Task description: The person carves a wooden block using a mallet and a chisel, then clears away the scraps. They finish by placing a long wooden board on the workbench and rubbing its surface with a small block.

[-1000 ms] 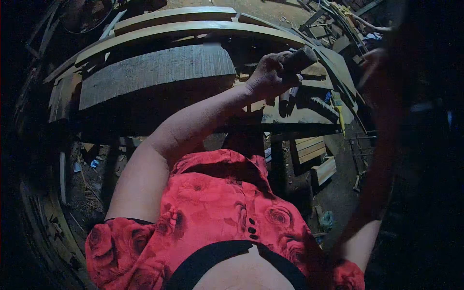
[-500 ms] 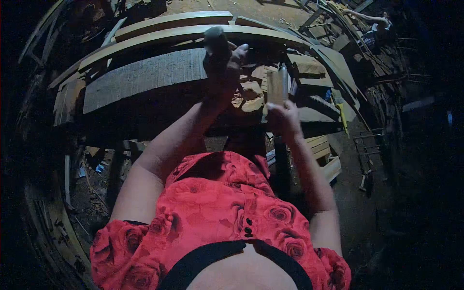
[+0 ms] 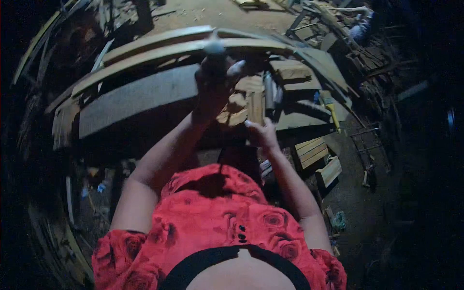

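Observation:
Raised over the workbench, my left hand (image 3: 215, 77) is closed round a tool with a rounded pale end (image 3: 214, 47); blur and shadow hide its kind. My right hand (image 3: 263, 135) grips the near end of a small wooden block (image 3: 256, 107), thumb on its left side. Just right of the block lies a dark metal cylinder (image 3: 269, 92). Broken pieces of light wood (image 3: 233, 117) are to its left, below my left hand. Beyond the block are pale slats (image 3: 250, 84).
A wide grey board (image 3: 140, 99) covers the bench's left side, with long planks (image 3: 159, 50) behind. A yellow-handled brush (image 3: 333, 116) lies at the right edge. Slatted wooden pieces (image 3: 311, 152) sit below right. Another person (image 3: 361, 26) appears to be at the far right.
The view has shifted, moving the bench left and down in the picture. The wooden block in my right hand has come left and closer to me. My left hand still holds the tool.

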A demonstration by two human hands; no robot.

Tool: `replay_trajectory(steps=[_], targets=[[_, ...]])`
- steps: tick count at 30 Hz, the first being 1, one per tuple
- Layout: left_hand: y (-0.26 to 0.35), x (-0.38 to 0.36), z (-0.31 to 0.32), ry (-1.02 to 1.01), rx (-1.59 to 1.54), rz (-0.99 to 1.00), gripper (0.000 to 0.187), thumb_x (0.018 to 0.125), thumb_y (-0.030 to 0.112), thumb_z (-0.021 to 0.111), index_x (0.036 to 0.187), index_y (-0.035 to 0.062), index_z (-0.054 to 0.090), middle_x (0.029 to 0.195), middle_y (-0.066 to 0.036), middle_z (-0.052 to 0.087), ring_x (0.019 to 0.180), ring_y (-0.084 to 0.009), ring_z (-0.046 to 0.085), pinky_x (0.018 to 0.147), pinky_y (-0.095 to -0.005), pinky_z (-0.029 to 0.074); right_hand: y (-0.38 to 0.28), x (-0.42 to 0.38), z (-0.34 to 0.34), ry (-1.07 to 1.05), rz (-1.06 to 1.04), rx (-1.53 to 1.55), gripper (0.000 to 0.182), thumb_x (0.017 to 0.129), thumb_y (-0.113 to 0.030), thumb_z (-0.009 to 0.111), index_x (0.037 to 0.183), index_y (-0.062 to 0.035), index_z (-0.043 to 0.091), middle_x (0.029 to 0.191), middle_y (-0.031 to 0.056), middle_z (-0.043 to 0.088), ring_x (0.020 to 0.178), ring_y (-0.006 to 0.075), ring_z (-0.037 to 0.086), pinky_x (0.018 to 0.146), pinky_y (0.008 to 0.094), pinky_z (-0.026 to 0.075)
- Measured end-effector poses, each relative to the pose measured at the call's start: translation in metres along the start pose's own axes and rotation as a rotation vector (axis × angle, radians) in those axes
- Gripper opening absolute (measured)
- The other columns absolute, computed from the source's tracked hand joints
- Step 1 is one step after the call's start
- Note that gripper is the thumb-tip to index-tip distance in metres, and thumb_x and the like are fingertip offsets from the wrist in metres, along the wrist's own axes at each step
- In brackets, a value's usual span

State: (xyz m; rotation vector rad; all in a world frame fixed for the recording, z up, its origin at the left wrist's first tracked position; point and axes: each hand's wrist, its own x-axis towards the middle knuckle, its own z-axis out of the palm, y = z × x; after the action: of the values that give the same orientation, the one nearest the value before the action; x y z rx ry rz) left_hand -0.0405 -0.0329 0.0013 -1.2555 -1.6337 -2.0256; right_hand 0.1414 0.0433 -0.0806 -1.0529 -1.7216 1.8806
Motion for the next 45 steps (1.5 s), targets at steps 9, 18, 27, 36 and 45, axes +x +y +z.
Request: replay_trajectory(steps=[9, 18, 27, 36, 45], targets=[[0.005, -0.008, 0.012, -0.092, 0.324, 0.098, 0.021, 0.078, 0.017, 0.069, 0.082, 0.0084, 0.050, 0.075, -0.008, 0.052, 0.060, -0.0252, 0.053, 0.053, -0.0353, 0.045, 0.001, 0.002, -0.004, -0.036, -0.039, 0.141, 0.036, 0.073, -0.020, 0.075, 0.097, -0.0076, 0.050, 0.075, 0.0011, 0.055, 0.057, 0.0102, 0.053, 0.046, 0.0244, 0.041], [0.005, -0.010, 0.021, -0.239, 0.353, 0.323, 0.026, 0.078, 0.016, 0.068, 0.098, 0.0059, 0.055, 0.081, -0.012, 0.055, 0.063, -0.0296, 0.057, 0.057, -0.0367, 0.047, -0.018, -0.003, -0.012, -0.045, 0.076, 0.118, 0.042, 0.070, -0.022, 0.078, 0.098, -0.0062, 0.050, 0.073, 0.0018, 0.056, 0.056, 0.0106, 0.053, 0.045, 0.0254, 0.042], [0.029, -0.005, 0.022, -0.098, 0.160, 0.065, 0.020, 0.078, 0.011, 0.066, 0.095, 0.0046, 0.056, 0.080, -0.013, 0.059, 0.072, -0.0301, 0.062, 0.062, -0.0349, 0.050, -0.206, -0.045, -0.021, -0.067, -0.804, -0.221, 0.046, 0.073, -0.017, 0.067, 0.112, 0.0021, 0.051, 0.096, 0.0083, 0.061, 0.084, 0.0168, 0.060, 0.076, 0.0310, 0.049], [0.030, -0.005, 0.017, -0.074, 0.086, 0.073, 0.023, 0.077, 0.012, 0.068, 0.095, 0.0058, 0.055, 0.076, -0.013, 0.059, 0.070, -0.0295, 0.062, 0.063, -0.0354, 0.051, -0.226, -0.072, -0.002, -0.154, -0.694, -0.381, 0.058, 0.070, -0.018, 0.073, 0.119, 0.0006, 0.049, 0.113, 0.0106, 0.055, 0.103, 0.0181, 0.055, 0.090, 0.0317, 0.043], [0.024, -0.010, 0.025, -0.072, 0.175, 0.043, 0.032, 0.075, 0.012, 0.070, 0.097, 0.0083, 0.048, 0.078, -0.013, 0.059, 0.069, -0.0335, 0.063, 0.057, -0.0411, 0.050, -0.253, -0.083, 0.008, 0.110, -1.097, -0.673, 0.064, 0.068, -0.024, 0.076, 0.120, -0.0016, 0.045, 0.106, 0.0131, 0.059, 0.098, 0.0213, 0.059, 0.084, 0.0318, 0.047]])
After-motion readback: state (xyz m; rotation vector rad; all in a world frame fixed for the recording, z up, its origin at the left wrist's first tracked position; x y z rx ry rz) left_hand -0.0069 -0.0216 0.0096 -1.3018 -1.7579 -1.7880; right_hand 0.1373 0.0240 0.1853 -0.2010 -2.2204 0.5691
